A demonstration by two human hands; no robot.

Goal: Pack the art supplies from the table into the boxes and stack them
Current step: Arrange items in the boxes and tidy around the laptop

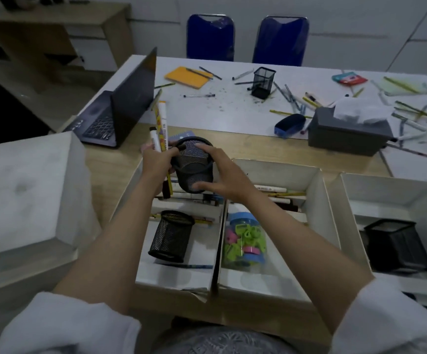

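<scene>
The left hand is clamped around a bundle of markers that stand up out of the fist, its thumb also pressing the rim of a round black mesh cup. The right hand grips the same cup from its 3 o'clock side, fingers curled over the rim and thumb on the mesh wall; the cup is tilted, its mouth toward the camera, held above the boxes.

At 9 o'clock from the hands sits a large white lid, turned upside down. At 6 o'clock lie two open white boxes side by side: the left box holds a second round mesh cup on its side with pens behind it, and the middle box holds a clear jar of coloured clips and more markers. At 4 o'clock a third box contains a square mesh holder.

At 10 o'clock stands an open laptop. At 2 o'clock are a grey tissue box and a blue eraser. Farther off at 1 o'clock another square mesh holder stands among scattered pens, with an orange notebook at 12 o'clock.
</scene>
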